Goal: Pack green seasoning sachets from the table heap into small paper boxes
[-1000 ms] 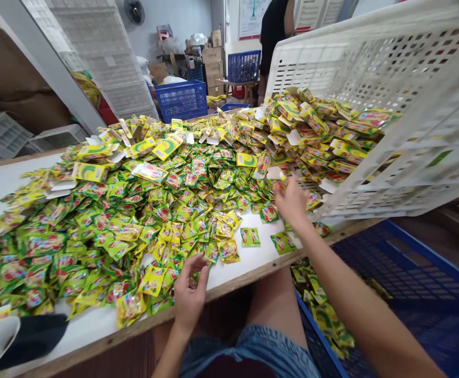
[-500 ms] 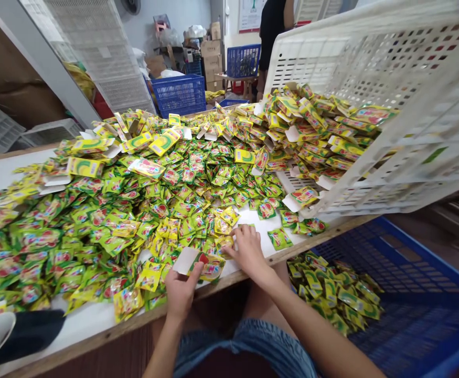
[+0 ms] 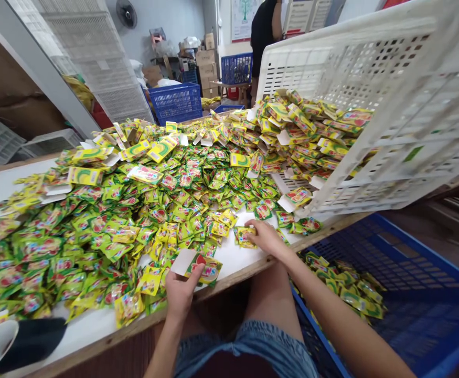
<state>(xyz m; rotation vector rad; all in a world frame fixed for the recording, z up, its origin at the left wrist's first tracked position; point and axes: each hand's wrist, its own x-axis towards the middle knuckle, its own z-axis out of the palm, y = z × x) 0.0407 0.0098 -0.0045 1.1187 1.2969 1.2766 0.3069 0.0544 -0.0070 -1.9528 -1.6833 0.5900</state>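
My left hand (image 3: pixel 181 290) grips a small carton (image 3: pixel 207 270) printed with a watermelon picture, its white end flap standing open, just above the front edge of the table. Further right, my right hand (image 3: pixel 266 237) has thumb and fingers on a small yellow-green packet (image 3: pixel 242 237) lying on the bare white tabletop (image 3: pixel 229 254). A broad heap of similar green and yellow packets (image 3: pixel 115 231) spreads across the table in front of both hands. Several flat yellow cartons (image 3: pixel 85 176) lie along the back of that heap.
A tilted white perforated crate (image 3: pixel 371 173) spills more cartons (image 3: pixel 308 123) at the right. Below the table edge, a blue crate (image 3: pixel 422 315) holds filled cartons (image 3: pixel 355 294). A dark cup-like container (image 3: pixel 32 338) lies front left. A person (image 3: pixel 266 39) stands at the back.
My right hand has moved right, away from the heap's edge, and a packet now shows at its fingertips. My left hand still holds the carton in nearly the same place. The view has shifted slightly.
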